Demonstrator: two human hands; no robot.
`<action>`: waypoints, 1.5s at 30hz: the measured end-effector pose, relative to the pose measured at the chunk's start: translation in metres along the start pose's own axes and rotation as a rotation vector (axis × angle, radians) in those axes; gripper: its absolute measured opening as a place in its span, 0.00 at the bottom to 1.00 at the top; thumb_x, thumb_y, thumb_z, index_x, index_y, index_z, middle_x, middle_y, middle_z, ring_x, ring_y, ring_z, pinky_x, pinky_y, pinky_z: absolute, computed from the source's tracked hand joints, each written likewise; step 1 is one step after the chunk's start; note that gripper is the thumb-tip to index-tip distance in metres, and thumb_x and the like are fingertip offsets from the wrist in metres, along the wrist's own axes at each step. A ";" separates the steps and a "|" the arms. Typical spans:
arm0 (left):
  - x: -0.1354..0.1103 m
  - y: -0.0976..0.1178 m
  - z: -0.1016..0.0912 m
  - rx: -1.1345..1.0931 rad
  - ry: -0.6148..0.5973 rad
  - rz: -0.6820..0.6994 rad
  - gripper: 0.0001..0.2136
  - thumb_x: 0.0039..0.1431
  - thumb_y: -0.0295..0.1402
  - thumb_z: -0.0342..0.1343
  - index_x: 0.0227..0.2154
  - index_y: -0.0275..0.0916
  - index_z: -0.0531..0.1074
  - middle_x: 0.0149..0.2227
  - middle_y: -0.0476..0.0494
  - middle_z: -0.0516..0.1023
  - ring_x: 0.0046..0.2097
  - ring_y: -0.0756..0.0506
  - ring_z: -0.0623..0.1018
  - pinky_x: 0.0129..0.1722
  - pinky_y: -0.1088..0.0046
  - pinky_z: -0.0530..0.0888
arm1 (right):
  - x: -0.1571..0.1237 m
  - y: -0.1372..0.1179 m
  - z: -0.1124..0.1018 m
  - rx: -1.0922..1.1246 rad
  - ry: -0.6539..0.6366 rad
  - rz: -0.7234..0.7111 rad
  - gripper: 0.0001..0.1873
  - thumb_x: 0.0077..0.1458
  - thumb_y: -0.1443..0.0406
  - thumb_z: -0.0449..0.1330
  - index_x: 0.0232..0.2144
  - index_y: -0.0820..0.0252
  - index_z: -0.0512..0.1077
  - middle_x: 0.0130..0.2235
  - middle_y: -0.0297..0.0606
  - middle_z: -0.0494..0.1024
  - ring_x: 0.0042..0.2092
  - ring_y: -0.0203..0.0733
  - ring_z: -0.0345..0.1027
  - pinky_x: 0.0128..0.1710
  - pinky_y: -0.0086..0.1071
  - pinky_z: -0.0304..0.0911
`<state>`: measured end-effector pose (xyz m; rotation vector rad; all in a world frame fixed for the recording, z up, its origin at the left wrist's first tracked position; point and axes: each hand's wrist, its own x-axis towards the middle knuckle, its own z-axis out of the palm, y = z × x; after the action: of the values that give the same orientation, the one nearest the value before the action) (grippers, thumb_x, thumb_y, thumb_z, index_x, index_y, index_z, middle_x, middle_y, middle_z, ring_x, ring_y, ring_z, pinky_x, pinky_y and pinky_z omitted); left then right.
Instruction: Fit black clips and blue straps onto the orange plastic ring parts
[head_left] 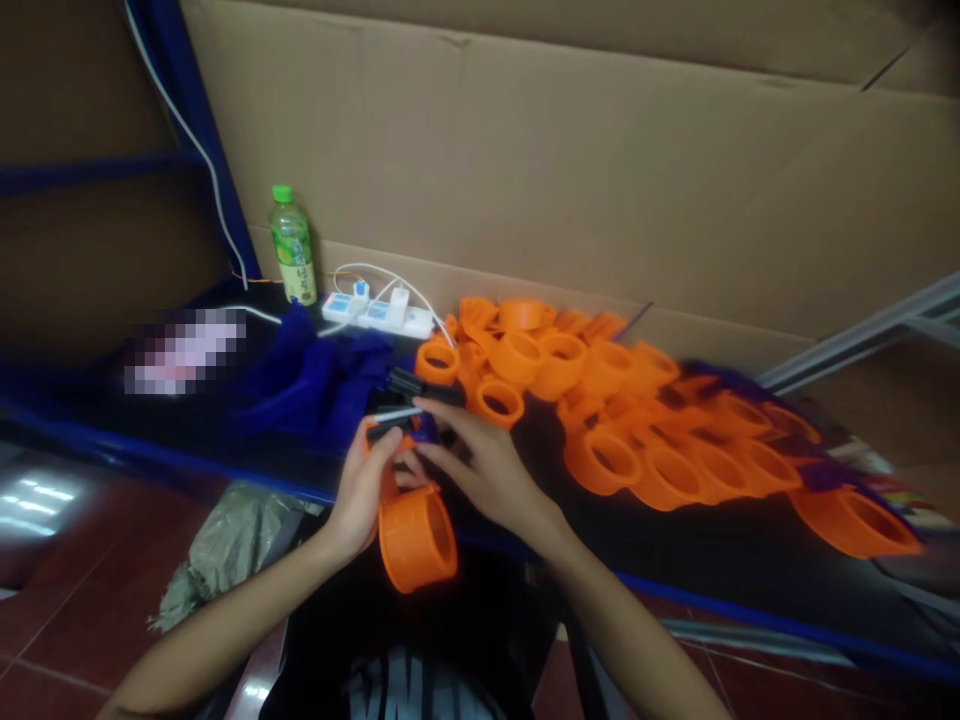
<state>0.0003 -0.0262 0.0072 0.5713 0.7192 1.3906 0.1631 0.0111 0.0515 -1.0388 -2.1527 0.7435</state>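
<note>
Brown cardboard stands behind a long dark tabletop (720,560) with a blue edge, and I look down on it through the head camera. I use the white power strip (379,313) as my marker.

Just left of the power strip stands a bottle (292,247) with a green cap. Some dark blue stuff (300,375) lies in front of the strip, nearer to me.

Closer to me than the strip, past the front edge of the tabletop, the left hand (360,495) has its grip clenched on an orange ring (416,540). A thin black and silver stick (397,415) lies across the fingers. I cannot tell which hand holds it. The right hand (487,470) pinches a small dark piece (424,430) on top of the ring.

To the right of the strip lies a big pile of orange rings (637,420).

I think the held ring could slip, because it hangs over the red floor and not over the tabletop. The right arm is near the pile, so a bump could knock rings off.

I count one bottle, one power strip with two plugs, one stick and one held ring. The pile has more than twenty rings. It is too blurry to count them all.
</note>
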 end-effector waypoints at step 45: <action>0.006 0.011 -0.001 -0.126 0.055 -0.043 0.13 0.57 0.40 0.65 0.39 0.40 0.71 0.28 0.50 0.77 0.24 0.50 0.77 0.24 0.75 0.77 | -0.004 -0.004 0.005 0.048 -0.266 -0.093 0.37 0.69 0.65 0.46 0.73 0.51 0.34 0.65 0.45 0.64 0.61 0.41 0.65 0.64 0.44 0.60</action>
<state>-0.0077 -0.0193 0.0144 0.4182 0.6789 1.4050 0.1598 0.0050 0.0502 -0.8482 -2.3756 0.9279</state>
